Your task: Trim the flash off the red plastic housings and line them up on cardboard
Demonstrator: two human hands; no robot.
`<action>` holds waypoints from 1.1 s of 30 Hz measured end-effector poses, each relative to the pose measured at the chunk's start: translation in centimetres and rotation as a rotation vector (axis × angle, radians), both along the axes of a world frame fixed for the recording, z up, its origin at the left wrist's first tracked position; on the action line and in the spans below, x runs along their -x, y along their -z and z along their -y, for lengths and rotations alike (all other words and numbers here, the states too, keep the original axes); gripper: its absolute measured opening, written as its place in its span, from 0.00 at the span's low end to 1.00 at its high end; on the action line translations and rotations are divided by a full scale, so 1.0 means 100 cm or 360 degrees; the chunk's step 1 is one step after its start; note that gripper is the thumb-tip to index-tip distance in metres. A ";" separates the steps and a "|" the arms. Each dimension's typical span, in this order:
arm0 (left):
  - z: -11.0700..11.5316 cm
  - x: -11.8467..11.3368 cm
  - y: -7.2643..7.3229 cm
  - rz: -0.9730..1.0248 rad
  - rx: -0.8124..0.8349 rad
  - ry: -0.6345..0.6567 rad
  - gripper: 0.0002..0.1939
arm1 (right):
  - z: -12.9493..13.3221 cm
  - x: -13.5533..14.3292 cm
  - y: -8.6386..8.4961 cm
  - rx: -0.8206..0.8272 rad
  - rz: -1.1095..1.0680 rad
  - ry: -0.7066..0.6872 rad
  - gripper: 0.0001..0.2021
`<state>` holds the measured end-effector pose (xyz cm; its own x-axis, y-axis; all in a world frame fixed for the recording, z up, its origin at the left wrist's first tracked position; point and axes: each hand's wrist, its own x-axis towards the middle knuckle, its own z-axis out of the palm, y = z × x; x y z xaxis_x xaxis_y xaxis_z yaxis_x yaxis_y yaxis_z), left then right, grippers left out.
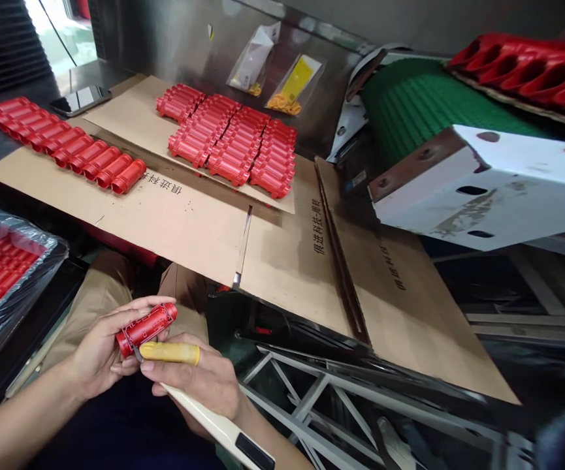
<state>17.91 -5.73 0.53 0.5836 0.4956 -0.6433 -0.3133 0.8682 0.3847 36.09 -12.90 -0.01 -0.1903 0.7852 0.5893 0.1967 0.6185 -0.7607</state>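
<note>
My left hand (98,352) is closed around a red ribbed plastic tube (147,328) with slots along its side, held tilted above my lap. My right hand (204,378) grips a slim cream-coloured tool (213,421) with a dark panel near its back end. A yellow finger cot (172,353) covers the right index finger. The tool's tip meets or nearly meets the lower end of the tube; the fingers partly hide that spot, and I cannot tell whether they touch.
Red tubes stand in a row (71,143) and in a block (233,140) on cardboard (204,238). A lined bin (57,251) of red parts is at left. Behind lie a phone (81,100) and two small bags (294,85). A green conveyor (419,108) carries red parts at right.
</note>
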 end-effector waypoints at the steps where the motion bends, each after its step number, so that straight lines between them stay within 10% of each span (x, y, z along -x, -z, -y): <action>1: 0.001 0.000 0.000 -0.0010 0.0002 -0.0004 0.20 | 0.000 0.000 0.000 0.0016 -0.0014 -0.0009 0.26; 33: 0.002 -0.006 0.001 -0.0127 -0.0269 -0.0069 0.24 | 0.016 0.001 -0.033 0.0143 0.0235 -0.0124 0.10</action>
<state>18.53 -5.98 0.47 0.5098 0.6241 -0.5922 -0.3117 0.7755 0.5490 35.95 -14.49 3.31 -0.3322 0.8127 0.4787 0.2645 0.5674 -0.7798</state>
